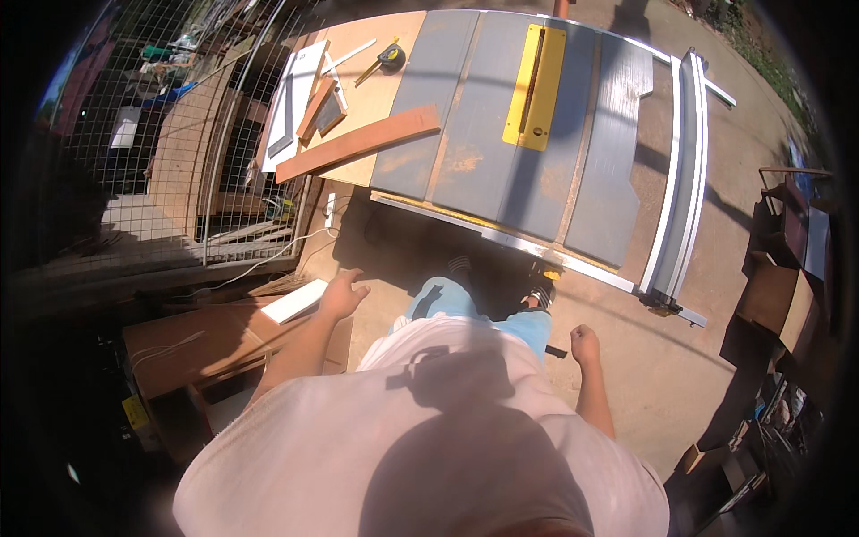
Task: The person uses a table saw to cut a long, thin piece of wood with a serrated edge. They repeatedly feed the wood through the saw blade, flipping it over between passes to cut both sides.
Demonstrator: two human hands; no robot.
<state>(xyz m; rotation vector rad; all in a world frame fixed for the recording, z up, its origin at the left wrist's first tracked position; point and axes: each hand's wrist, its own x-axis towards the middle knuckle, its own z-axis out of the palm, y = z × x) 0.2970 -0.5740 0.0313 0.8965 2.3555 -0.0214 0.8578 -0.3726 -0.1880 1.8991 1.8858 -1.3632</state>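
Observation:
My left hand (344, 294) is beside my left hip, fingers apart and holding nothing, next to a white board (295, 302) on a brown wooden cabinet (188, 349). By my right hip, my right hand (584, 345) is closed. A short black object (557, 352) shows right beside its fingers, and I cannot tell whether the hand grips it. In front of me stands a grey table saw (483, 116) with a yellow insert plate (535, 85). A reddish-brown plank (358, 143) lies across its left part, reaching onto a plywood surface (386, 89). Neither hand touches the saw.
On the plywood lie a tape measure (391, 58), short wood offcuts (322, 109) and a white board (293, 103). A rip fence (684, 183) spans the saw's right side. Wire mesh (143, 134) stands at left, with a white cable (268, 260) below. Cardboard boxes (774, 291) line the right.

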